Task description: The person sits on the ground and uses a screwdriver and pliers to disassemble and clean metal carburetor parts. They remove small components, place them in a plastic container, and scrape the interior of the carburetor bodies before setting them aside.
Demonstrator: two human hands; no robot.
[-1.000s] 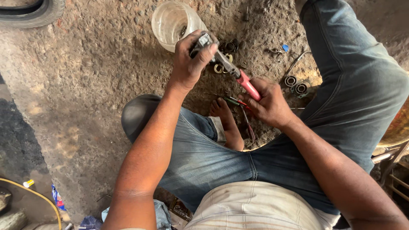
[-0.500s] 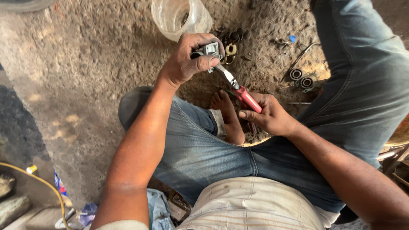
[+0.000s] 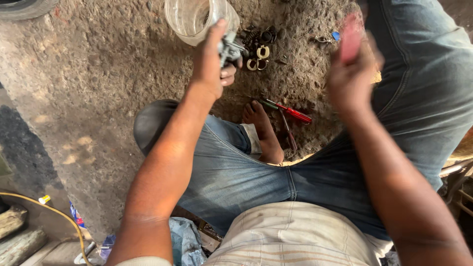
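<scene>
The person is sitting on the rough ground (image 3: 98, 88), wearing a striped shirt (image 3: 295, 241) and blue jeans (image 3: 236, 172), with one bare foot (image 3: 261, 130) tucked under and resting on the dirt. Just beside that foot, a red-handled screwdriver (image 3: 294, 113) and a thin dark tool (image 3: 288, 130) are lying on the ground, touching no hand. The right hand (image 3: 351, 74) is hanging raised above the ground near the right knee and is blurring heavily; a red-pink handled tool (image 3: 352, 30) is showing at its fingers, and the grip is appearing closed around that handle, though the blur is preventing certainty about the tool's working end. The left hand (image 3: 212, 64) is extending forward with its grip closed on a small grey metal part (image 3: 230, 47), held above the ground and just in front of the clear plastic jar (image 3: 194, 17). The jar is standing on the ground at the far edge of the view, open at the top; its contents cannot be determined, since only pale, see-through walls are showing. Just right of the metal part, a cluster of small rings and round fittings (image 3: 260, 49) is lying loose on the dirt, some pale, some dark. Farther right, a small blue piece (image 3: 335, 35) is sitting near a bit of wire. A tyre edge (image 3: 24, 6) is showing at the far left corner.
</scene>
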